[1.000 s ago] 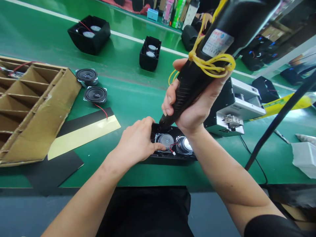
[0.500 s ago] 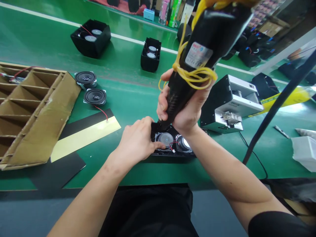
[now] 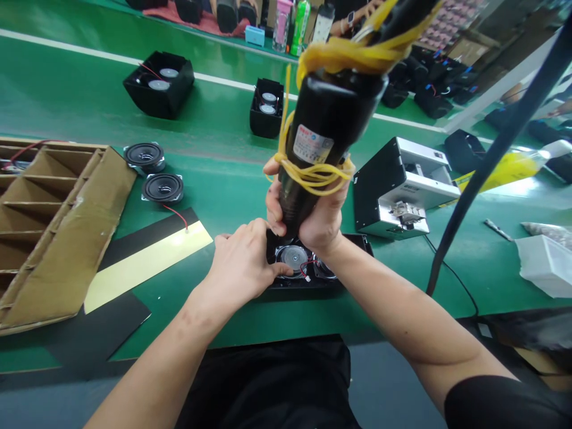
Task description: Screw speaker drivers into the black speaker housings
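Observation:
My right hand (image 3: 319, 223) is wrapped round a black electric screwdriver (image 3: 333, 113) with yellow cord tied about it. Its lower end points down into a black speaker box (image 3: 313, 284); the tip is hidden. Inside the box sit two round speakers: the left speaker (image 3: 294, 258) shows its back, with a red and black wire and white plug beside it, and the right one is mostly behind my right wrist. My left hand (image 3: 243, 259) grips the box's left end, thumb reaching in over the left speaker's edge.
Left are a divided cardboard box (image 3: 84, 226), two loose speakers (image 3: 162, 187) and a yellow strip (image 3: 147, 268) on black sheets. Farther back stand two more speaker boxes (image 3: 159, 86). A silver-black machine (image 3: 402, 190) stands right, near a slanting black cable (image 3: 482, 173). Another person's hand (image 3: 364, 13) shows at the back.
The screwdriver's top has swung left and it now stands more upright, still in my right hand. My left hand keeps its place on the box. The whole view has shifted slightly.

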`<action>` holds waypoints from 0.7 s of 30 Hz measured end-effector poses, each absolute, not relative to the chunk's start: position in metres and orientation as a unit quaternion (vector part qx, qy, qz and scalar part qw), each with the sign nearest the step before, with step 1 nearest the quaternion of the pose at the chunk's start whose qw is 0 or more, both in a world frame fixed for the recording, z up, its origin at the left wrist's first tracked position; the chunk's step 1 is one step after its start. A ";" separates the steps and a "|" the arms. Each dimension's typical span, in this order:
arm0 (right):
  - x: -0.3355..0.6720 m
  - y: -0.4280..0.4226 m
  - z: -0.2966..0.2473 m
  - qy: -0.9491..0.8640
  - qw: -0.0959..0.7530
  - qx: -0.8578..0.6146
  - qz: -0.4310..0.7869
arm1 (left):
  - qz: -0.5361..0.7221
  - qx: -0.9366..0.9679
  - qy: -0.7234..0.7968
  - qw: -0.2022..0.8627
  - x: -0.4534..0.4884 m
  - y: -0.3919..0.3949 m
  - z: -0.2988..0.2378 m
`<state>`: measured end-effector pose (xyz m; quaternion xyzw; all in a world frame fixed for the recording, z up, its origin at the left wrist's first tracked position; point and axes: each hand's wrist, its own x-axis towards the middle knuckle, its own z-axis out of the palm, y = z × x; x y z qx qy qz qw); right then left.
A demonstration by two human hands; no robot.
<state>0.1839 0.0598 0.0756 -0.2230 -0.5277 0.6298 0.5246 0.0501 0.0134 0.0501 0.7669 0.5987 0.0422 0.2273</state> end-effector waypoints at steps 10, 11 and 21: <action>0.203 0.053 0.110 -0.530 0.598 -0.193 0.570 | 0.029 0.770 0.601 0.212 0.050 0.012 0.048; 0.212 0.049 0.121 -0.529 0.620 -0.194 0.545 | 0.024 0.767 0.605 0.215 0.049 0.012 0.046; 0.365 0.049 0.153 -0.522 0.796 -0.258 0.168 | 0.235 0.818 0.500 0.158 0.029 0.020 0.024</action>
